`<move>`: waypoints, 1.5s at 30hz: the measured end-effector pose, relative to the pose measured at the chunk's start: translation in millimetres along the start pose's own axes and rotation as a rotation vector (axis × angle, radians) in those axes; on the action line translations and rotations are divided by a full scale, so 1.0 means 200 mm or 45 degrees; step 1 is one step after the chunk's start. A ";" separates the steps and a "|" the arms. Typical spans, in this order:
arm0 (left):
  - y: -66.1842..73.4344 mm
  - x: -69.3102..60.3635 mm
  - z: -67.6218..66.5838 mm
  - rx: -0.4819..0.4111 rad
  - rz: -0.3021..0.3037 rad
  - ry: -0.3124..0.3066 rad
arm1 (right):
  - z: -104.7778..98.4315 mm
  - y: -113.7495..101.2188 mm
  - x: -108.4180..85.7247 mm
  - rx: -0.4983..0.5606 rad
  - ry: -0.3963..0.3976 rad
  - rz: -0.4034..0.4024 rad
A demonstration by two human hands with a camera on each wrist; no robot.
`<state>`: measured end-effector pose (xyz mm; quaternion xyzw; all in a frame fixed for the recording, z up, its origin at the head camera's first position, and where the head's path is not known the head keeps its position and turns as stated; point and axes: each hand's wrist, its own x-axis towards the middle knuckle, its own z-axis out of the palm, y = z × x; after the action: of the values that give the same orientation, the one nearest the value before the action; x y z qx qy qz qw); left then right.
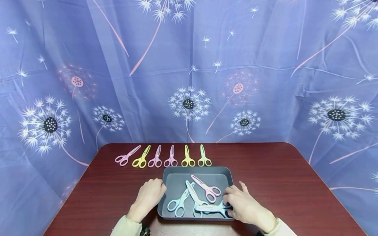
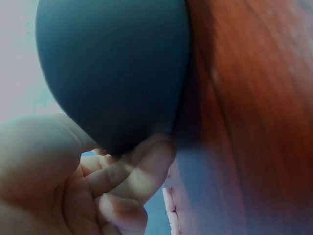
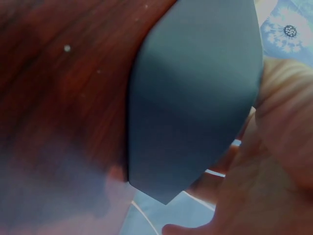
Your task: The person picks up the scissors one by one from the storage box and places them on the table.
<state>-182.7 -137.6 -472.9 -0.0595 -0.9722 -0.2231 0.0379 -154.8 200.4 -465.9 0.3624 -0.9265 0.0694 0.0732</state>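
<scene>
A dark grey tray (image 1: 195,170) sits at the front of the table in the head view. My left hand (image 1: 150,195) grips its left wall, the fingers bent against the outside in the left wrist view. Over the right rim reaches my right hand (image 1: 243,204), its curled fingers on the handles of light blue scissors (image 1: 208,208) that lie crosswise near the tray's front. Part of those handles is hidden by the fingers. Also in the tray are pink scissors (image 1: 203,185), light blue scissors (image 1: 183,196) at the left, and another light blue pair (image 1: 192,192) partly covered by the crosswise one.
Behind the tray, several scissors stand in a row, points away: pink-purple (image 1: 128,155), yellow (image 1: 142,156), purple (image 1: 155,156), another purple (image 1: 171,156), yellow (image 1: 188,156) and green (image 1: 204,155). A blue dandelion-print curtain (image 1: 153,108) hangs behind the dark red table (image 1: 277,177).
</scene>
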 end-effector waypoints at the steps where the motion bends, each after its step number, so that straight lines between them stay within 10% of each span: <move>1: 0.00 0.00 0.00 0.006 0.000 0.002 | 0.00 0.00 0.00 -0.002 0.003 0.002; 19: -0.01 0.00 0.01 0.016 -0.008 -0.004 | 0.00 0.00 0.02 -0.119 0.011 -0.060; 29: -0.01 0.00 0.02 0.021 0.005 0.011 | -0.04 0.01 0.04 -0.151 0.241 -0.144; 45: 0.00 0.00 0.01 0.010 -0.002 0.011 | -0.18 0.07 0.10 -0.090 0.332 0.046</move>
<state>-182.3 -136.8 -475.5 -0.0577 -0.9730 -0.2197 0.0420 -175.6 204.4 -428.4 0.3308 -0.9174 0.0847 0.2044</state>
